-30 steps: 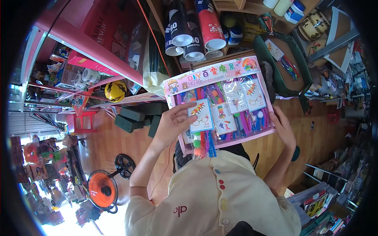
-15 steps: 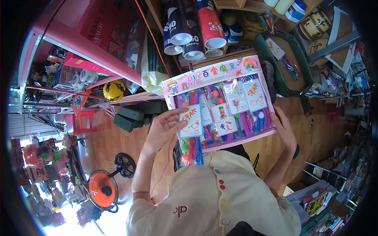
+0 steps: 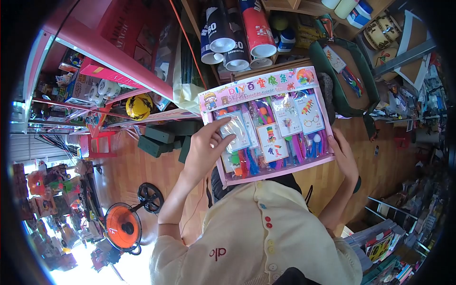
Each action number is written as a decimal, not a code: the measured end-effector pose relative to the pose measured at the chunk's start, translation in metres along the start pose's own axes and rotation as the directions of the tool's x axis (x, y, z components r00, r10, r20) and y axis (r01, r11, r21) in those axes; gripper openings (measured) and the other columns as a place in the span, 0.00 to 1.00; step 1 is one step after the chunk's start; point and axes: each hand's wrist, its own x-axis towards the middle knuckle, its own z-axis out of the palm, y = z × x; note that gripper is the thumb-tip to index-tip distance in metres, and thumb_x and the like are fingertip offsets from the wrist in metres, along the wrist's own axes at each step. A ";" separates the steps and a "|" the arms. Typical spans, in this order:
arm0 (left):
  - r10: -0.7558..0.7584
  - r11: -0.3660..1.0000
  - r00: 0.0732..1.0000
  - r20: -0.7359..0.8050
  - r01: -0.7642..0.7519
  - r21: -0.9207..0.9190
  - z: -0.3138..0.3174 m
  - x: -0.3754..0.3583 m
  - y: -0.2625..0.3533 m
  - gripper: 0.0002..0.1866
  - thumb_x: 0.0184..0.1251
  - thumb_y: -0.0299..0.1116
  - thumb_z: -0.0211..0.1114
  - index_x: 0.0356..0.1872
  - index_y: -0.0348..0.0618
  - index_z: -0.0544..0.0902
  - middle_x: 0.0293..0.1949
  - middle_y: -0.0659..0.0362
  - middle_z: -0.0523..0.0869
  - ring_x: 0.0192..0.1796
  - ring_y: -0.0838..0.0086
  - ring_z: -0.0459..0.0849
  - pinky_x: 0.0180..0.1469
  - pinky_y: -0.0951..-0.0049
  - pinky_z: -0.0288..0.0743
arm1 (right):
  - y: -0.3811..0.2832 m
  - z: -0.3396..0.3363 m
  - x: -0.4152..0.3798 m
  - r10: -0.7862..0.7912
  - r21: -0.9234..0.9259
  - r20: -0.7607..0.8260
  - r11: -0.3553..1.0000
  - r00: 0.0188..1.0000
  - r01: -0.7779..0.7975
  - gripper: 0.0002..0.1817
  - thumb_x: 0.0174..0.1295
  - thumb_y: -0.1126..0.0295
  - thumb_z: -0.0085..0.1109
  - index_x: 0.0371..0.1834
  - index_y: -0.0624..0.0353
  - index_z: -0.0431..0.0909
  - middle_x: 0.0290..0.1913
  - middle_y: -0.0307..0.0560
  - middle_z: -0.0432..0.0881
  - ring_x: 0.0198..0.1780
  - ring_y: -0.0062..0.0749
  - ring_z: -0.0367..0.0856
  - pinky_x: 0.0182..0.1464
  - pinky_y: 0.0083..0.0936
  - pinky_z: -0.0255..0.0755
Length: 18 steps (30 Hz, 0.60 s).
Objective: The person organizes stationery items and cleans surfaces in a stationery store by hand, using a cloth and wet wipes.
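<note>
A pink display box (image 3: 304,165) with a printed header panel is held tilted in front of my chest. It contains several clear packets of colourful fuzzy sticks, pompoms and picture cards. My left hand (image 3: 205,145) pinches one craft packet (image 3: 236,130) by its card, over the box's left side; glare whitens part of that card. Green and red pompoms and blue fuzzy sticks show below it. My right hand (image 3: 344,151) grips the box's right edge, its thumb in front and the other fingers partly hidden.
Badminton tubes (image 3: 259,31) stand beyond the box. A green open box (image 3: 365,102) holding a similar packet is at the upper right. An orange fan (image 3: 124,228) stands on the wooden floor at left, and a yellow ball (image 3: 139,107) sits by pink shelving.
The packet in my left hand has moved up and into the box's area; its lower end no longer hangs below the box's front edge. My right hand stays on the box.
</note>
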 end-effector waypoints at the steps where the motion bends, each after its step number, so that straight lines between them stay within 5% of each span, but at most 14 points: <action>1: 0.000 1.000 1.000 0.001 0.000 -0.001 0.002 -0.001 0.001 0.22 0.60 0.25 0.72 0.57 0.36 0.80 0.34 0.60 0.82 0.29 0.86 0.75 0.31 0.83 0.71 | 0.001 0.000 0.000 0.001 0.003 -0.001 1.000 1.000 -0.001 0.21 0.75 0.61 0.48 0.62 0.65 0.70 0.49 0.48 0.80 0.51 0.26 0.75 0.56 0.23 0.67; 4: 0.117 0.963 0.985 -0.129 -0.080 0.257 0.005 -0.006 0.003 0.22 0.56 0.28 0.75 0.53 0.38 0.83 0.41 0.56 0.80 0.35 0.78 0.76 0.36 0.75 0.72 | 0.002 0.000 0.000 -0.014 -0.003 0.007 1.000 1.000 0.014 0.21 0.75 0.61 0.48 0.63 0.65 0.70 0.49 0.48 0.79 0.51 0.27 0.75 0.57 0.23 0.67; 6: 0.318 0.824 0.935 -0.157 -0.190 0.533 0.001 -0.008 0.004 0.26 0.54 0.31 0.76 0.57 0.40 0.81 0.52 0.52 0.77 0.48 0.66 0.78 0.49 0.67 0.74 | 0.001 0.000 0.001 -0.008 0.004 0.010 1.000 1.000 0.008 0.21 0.75 0.61 0.47 0.63 0.65 0.69 0.50 0.48 0.79 0.52 0.27 0.75 0.57 0.23 0.67; 10: 0.323 0.894 0.941 -0.098 -0.270 0.358 0.002 -0.012 0.002 0.33 0.57 0.35 0.73 0.65 0.44 0.75 0.67 0.49 0.68 0.66 0.54 0.70 0.65 0.57 0.67 | 0.001 -0.001 0.000 0.017 0.037 0.037 0.999 0.999 -0.019 0.22 0.75 0.61 0.47 0.64 0.65 0.69 0.51 0.49 0.78 0.53 0.27 0.74 0.58 0.23 0.66; 12: 0.260 0.801 0.961 0.091 -0.267 0.536 0.006 -0.018 -0.002 0.37 0.62 0.39 0.69 0.72 0.48 0.65 0.75 0.47 0.58 0.76 0.50 0.57 0.72 0.50 0.56 | 0.001 -0.001 0.000 0.013 0.039 0.034 0.999 0.999 -0.015 0.22 0.75 0.61 0.48 0.63 0.65 0.69 0.51 0.48 0.78 0.53 0.27 0.74 0.58 0.23 0.66; 13: 0.227 0.801 0.967 0.115 -0.253 0.543 0.008 -0.019 -0.010 0.38 0.65 0.41 0.66 0.75 0.49 0.61 0.77 0.48 0.52 0.78 0.50 0.50 0.75 0.47 0.49 | 0.002 -0.001 0.000 0.008 0.041 0.033 0.999 0.999 -0.010 0.22 0.75 0.61 0.48 0.63 0.65 0.69 0.51 0.48 0.78 0.53 0.27 0.74 0.58 0.23 0.66; 18: 0.262 0.814 0.962 0.076 -0.263 0.518 0.010 -0.021 -0.011 0.38 0.65 0.40 0.67 0.74 0.46 0.62 0.77 0.48 0.53 0.78 0.50 0.51 0.75 0.48 0.50 | 0.002 -0.002 0.001 0.009 0.037 0.032 0.999 0.999 -0.011 0.21 0.75 0.61 0.48 0.63 0.65 0.69 0.51 0.48 0.78 0.52 0.27 0.74 0.57 0.23 0.66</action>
